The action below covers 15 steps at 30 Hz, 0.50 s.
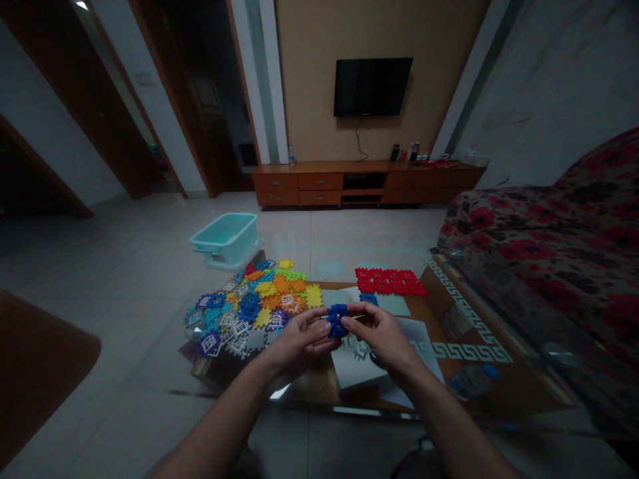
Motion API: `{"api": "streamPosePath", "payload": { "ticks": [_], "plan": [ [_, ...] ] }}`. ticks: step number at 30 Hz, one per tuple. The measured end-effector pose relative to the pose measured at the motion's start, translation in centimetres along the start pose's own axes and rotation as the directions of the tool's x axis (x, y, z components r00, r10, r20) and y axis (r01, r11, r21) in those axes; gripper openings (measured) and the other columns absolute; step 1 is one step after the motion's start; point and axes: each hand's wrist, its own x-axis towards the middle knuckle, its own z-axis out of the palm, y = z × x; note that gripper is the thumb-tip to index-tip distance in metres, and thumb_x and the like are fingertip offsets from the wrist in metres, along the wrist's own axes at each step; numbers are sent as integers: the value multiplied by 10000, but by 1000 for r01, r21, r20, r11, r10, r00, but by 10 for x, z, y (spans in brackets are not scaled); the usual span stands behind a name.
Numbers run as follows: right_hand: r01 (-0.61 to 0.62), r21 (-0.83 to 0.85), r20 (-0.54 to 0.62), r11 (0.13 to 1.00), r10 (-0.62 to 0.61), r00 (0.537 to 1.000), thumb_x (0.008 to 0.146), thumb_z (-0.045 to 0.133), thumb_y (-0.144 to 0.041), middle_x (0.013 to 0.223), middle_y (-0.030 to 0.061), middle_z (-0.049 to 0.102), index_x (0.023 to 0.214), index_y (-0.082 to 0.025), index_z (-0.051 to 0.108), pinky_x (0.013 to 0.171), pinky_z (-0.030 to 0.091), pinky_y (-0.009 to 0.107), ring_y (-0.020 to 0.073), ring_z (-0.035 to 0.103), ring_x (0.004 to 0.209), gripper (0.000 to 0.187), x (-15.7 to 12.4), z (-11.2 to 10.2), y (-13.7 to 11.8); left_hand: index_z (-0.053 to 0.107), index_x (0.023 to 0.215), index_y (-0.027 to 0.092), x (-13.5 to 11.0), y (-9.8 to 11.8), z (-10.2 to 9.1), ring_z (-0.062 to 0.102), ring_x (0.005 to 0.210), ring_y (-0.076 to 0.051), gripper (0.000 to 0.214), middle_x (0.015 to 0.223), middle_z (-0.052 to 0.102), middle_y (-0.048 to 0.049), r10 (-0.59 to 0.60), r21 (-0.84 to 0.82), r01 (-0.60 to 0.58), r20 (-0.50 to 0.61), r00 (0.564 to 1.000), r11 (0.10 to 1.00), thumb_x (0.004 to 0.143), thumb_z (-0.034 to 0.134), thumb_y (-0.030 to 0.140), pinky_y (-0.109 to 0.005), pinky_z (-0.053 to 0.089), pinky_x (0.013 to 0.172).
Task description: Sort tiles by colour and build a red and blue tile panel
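Both hands meet over the glass table around a dark blue interlocking plastic piece [337, 320] with notched edges. My left hand [307, 332] grips its left side between thumb and fingers. On the other side, my right hand [374, 329] pinches it with thumb and forefinger. Another blue piece [368, 299] lies on the table just behind the right hand. Beyond it a joined panel of red pieces [389, 281] lies flat. To the left spreads a heap of loose pieces [264, 299] in yellow, orange, blue, white and purple, some with window shapes.
White paper sheets [354, 372] lie under the hands. A blue-capped water bottle [474, 380] shows at the table's right. On the floor behind the heap stands a turquoise bin [224, 241]. A flowered sofa [539, 246] flanks the right; a TV cabinet [319, 183] lines the far wall.
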Motion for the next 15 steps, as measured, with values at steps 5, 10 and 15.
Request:
{"api": "streamPosePath", "payload": {
  "ticks": [5,10,15],
  "plan": [
    [21,-60,64,998,-17,998,732,786,-423,916,86,725,995,-199,721,705,503,359,206,631,768,352,0,-2,2,631,1165,125,0,-1,0,671,962,-193,567,1102,677,-123,0,25,1,-35,999,1000,673,890,233,-359,517,943],
    [43,-121,120,992,-28,992,770,751,-414,942,87,734,1005,-227,727,768,527,408,234,662,822,301,0,-2,2,645,1122,117,0,-1,0,672,947,-192,531,1065,686,-125,4,52,-2,-29,1000,999,668,892,242,-334,527,909],
    [93,-186,147,978,-66,987,823,688,-412,1035,93,695,1120,-227,686,754,543,395,231,657,882,350,-3,-2,-2,627,1057,147,3,-2,1,704,828,-176,540,994,711,-88,-8,4,9,-124,992,1000,611,920,235,-306,555,815]
  ]
}}
